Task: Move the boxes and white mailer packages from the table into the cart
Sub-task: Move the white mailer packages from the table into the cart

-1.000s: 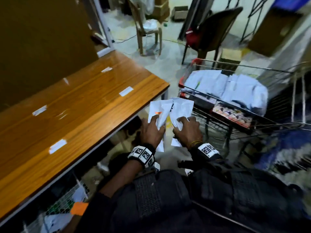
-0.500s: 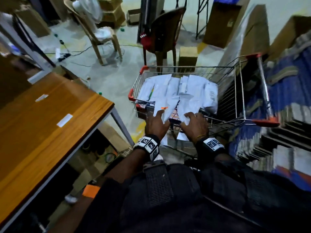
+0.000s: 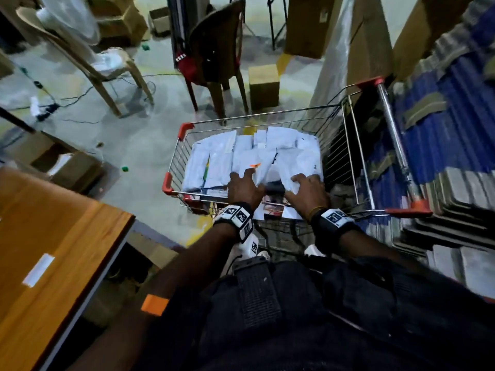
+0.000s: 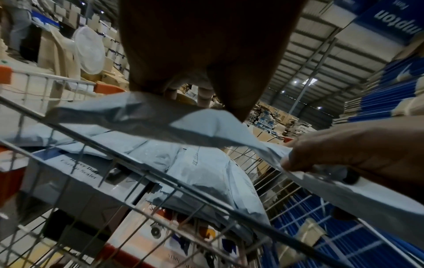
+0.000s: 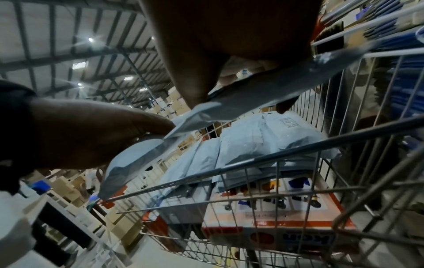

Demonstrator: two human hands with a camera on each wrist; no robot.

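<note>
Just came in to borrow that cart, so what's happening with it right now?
A person is loading it. The left hand and the right hand each grip a white mailer over the near side of the wire cart, not yet let go. The basket already holds a layer of white mailer packages lying on printed boxes. No package shows on the visible part of the wooden table beside it.
</note>
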